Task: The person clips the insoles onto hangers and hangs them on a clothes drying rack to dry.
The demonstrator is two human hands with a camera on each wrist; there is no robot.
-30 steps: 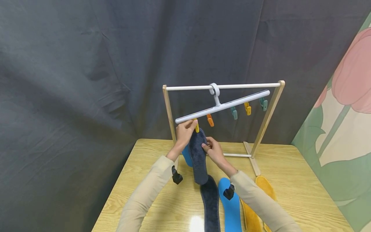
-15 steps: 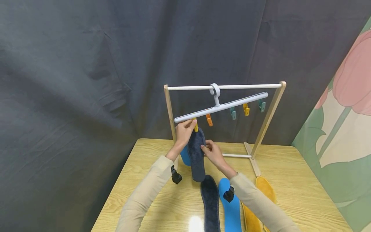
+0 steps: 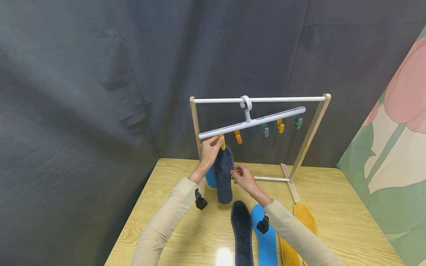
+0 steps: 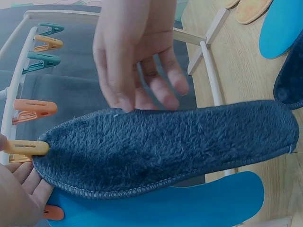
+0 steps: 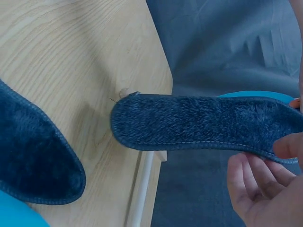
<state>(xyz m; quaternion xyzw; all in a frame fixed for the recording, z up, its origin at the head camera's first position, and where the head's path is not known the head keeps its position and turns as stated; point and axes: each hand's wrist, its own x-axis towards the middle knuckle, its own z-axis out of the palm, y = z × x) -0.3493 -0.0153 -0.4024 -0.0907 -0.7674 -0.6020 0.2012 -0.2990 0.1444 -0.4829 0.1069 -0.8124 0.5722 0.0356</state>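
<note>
A fuzzy dark blue insole (image 3: 223, 173) hangs under the lowered left end of a white clip hanger (image 3: 249, 125). Its upper end sits in the jaws of a yellow clip (image 4: 28, 147). My left hand (image 3: 209, 152) pinches that clip, with some fingers behind the insole in the left wrist view. At the insole's right edge, my right hand (image 3: 245, 178) holds it between thumb and fingers. Behind it hangs a bright blue insole (image 4: 189, 203), close to an orange clip (image 4: 54, 213) and partly hidden.
A wooden rack (image 3: 309, 136) carries the hanger on its white top rod (image 3: 283, 99). Further orange, teal and yellow clips hang to the right. On the table (image 3: 346, 207) lie another dark insole (image 3: 242, 232), a blue insole (image 3: 266, 240) and yellow insoles (image 3: 305, 218), partly under the right sleeve.
The held dark insole has shifted slightly left, its lower end swinging up and back. The hanger tilts a little less. Both hands keep their hold.
</note>
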